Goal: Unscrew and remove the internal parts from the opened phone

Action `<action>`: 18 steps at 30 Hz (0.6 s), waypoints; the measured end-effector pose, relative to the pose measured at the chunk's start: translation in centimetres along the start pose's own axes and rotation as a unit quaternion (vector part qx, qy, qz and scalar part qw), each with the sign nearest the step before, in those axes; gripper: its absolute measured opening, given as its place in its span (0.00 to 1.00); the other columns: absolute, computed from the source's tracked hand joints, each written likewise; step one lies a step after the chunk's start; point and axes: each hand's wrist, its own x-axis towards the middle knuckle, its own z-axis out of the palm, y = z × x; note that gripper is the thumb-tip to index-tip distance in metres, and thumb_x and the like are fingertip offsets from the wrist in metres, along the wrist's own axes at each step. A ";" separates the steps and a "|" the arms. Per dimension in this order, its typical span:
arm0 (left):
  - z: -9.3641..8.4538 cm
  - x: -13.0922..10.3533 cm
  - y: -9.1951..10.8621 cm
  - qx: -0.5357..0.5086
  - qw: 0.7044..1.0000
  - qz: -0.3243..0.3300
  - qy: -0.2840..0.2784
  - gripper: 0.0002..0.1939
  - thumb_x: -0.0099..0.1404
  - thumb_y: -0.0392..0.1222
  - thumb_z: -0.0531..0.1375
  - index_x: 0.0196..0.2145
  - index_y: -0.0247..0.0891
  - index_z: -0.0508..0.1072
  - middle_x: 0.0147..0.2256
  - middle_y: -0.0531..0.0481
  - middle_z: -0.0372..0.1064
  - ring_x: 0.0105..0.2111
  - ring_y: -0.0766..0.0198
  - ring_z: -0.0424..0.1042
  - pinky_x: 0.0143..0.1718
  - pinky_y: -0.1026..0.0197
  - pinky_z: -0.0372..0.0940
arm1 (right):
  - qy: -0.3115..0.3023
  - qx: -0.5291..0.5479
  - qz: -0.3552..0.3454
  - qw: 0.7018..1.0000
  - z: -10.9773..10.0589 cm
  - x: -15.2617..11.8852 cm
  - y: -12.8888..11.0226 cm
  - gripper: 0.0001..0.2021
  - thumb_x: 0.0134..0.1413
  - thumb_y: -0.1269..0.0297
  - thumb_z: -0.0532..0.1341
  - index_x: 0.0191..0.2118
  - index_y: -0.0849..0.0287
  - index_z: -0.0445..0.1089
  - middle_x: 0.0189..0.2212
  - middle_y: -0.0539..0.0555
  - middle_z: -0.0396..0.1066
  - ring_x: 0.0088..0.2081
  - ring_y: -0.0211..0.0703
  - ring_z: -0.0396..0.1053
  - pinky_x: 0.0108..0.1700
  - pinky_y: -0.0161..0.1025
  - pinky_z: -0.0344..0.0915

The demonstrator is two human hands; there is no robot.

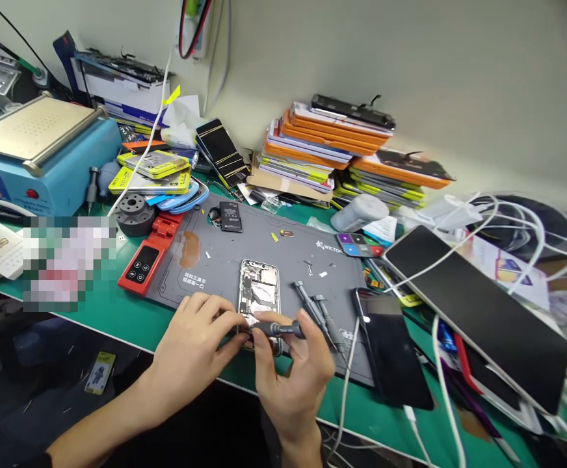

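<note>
Phone lies opened, near end under right hand, fingers clamped on screwdriver, and left hand, whose fingertips' grip cannot be determined.

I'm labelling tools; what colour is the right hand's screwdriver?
The screwdriver is dark grey, seen in the head view.

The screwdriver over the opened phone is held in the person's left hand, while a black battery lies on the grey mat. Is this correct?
Not quite: the head view shows the screwdriver in the right hand, not the left hand. The rest is correct: it is over the opened phone, and a black battery lies on the grey mat.
</note>
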 end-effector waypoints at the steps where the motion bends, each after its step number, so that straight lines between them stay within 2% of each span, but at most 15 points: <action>1: 0.0 0.0 0.0 -0.004 1.000 -0.002 0.004 0.03 0.78 0.41 0.66 0.48 0.42 0.77 0.46 0.50 0.78 0.45 0.56 0.71 0.46 0.52 0.66 | 0.001 0.025 0.018 1.000 0.0 0.1 -0.1 0.42 0.65 0.80 0.67 0.78 0.48 0.54 0.49 0.56 0.77 0.45 0.44 0.83 0.43 0.44 0.87; 6: -0.1 -0.1 -0.2 -0.015 1.000 0.003 0.018 0.04 0.80 0.41 0.64 0.44 0.42 0.78 0.45 0.50 0.79 0.44 0.56 0.72 0.48 0.53 0.66 | -0.003 0.103 0.078 0.992 -0.3 0.3 -0.3 0.40 0.67 0.81 0.65 0.77 0.46 0.54 0.48 0.56 0.78 0.45 0.45 0.84 0.40 0.41 0.86; 12: -0.5 -0.4 -0.1 -0.062 0.996 -0.002 0.062 0.06 0.81 0.39 0.62 0.41 0.40 0.76 0.40 0.53 0.80 0.42 0.61 0.74 0.48 0.59 0.68 | 0.057 0.055 0.039 0.996 -0.2 0.0 -0.1 0.42 0.64 0.84 0.66 0.76 0.45 0.55 0.47 0.54 0.72 0.42 0.40 0.80 0.39 0.39 0.86; 18: -0.9 -0.5 -0.1 -0.101 0.992 -0.030 0.074 0.08 0.83 0.37 0.59 0.41 0.41 0.75 0.38 0.54 0.80 0.38 0.63 0.74 0.43 0.61 0.68 | 0.031 0.039 0.027 0.998 -0.1 0.0 -0.1 0.39 0.66 0.81 0.65 0.76 0.47 0.55 0.47 0.55 0.72 0.41 0.41 0.79 0.39 0.42 0.86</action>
